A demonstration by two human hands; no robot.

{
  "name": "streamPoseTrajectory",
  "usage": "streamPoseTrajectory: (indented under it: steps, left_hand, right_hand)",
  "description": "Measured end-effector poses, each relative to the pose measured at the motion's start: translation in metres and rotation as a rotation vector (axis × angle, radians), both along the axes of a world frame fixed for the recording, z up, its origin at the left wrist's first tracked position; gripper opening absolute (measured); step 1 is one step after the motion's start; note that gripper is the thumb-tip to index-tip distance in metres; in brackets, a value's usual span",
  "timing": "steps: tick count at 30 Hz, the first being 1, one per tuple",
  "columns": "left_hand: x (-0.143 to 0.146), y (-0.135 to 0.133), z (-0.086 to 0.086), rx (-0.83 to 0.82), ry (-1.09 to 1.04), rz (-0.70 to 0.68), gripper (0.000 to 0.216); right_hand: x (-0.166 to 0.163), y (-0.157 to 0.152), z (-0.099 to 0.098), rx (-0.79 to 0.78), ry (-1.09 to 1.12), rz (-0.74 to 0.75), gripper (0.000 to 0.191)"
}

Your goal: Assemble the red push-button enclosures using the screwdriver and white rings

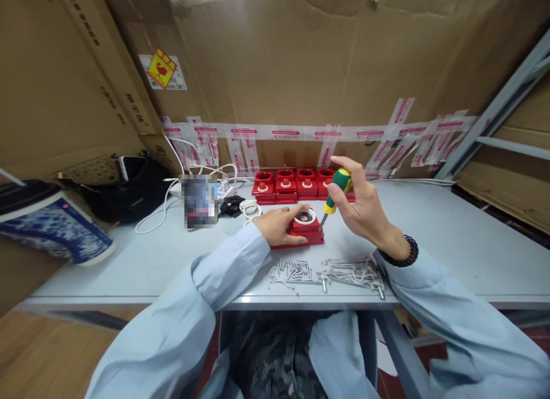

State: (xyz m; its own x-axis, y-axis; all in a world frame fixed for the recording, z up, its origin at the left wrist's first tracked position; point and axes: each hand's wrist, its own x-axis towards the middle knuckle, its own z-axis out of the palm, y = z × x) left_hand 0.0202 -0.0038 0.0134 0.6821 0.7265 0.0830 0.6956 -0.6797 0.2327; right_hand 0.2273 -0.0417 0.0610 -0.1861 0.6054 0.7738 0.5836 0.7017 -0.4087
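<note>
A person's left hand clasps a red, box-shaped unit with a white ring and dark round centre on top, the thumb lying along its near side and the fingers spread over its upper left part, while the right hand pinches the green-and-yellow handle of a metal-shafted screwdriver between thumb and fingers. The unit sits on a pale grey tabletop, directly beneath the left palm and below the right fist; the screwdriver's tip meets its right-hand corner, though whether it is seated in a screw cannot be told.

The casing looks like hard, glossy plastic: probably light, stiff and apt to skid under sideways push. It would best be held low by its opposite walls, fingers clear of the ring, which may be the more delicate part. The screwdriver appears rigid and easy to manage, its thick handle the natural place to hold.

Just beyond the two hands stands a row of similar red units with red domed knobs. On the near side of the left hand lie loose silvery screws; below the right wrist, thin metal rods tangled with white cord.
</note>
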Motion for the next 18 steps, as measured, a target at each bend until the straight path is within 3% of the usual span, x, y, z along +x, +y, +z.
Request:
streamPoseTrajectory:
  steps: [4,6,13,18]
  left_hand:
    - [0.0009,-0.0014,0.0018,0.001,0.021,0.013,0.083]
    - [0.0007,-0.0010,0.0017,-0.002,0.016,0.009,0.084]
    - [-0.0005,0.0018,-0.0020,0.007,-0.005,-0.009,0.085]
    - [0.0003,0.0007,-0.0006,0.000,0.017,0.011,0.086]
  right_hand:
    - [-0.0008,0.0037,0.0004,-0.133,0.066,0.207,0.046]
    - [-0.0010,0.0067,0.0004,-0.169,0.118,0.241,0.045]
    - [-0.0016,0.0095,-0.0014,0.006,0.054,0.010,0.043]
    - [0.0024,0.0081,0.0036,-0.196,0.097,0.286,0.042]
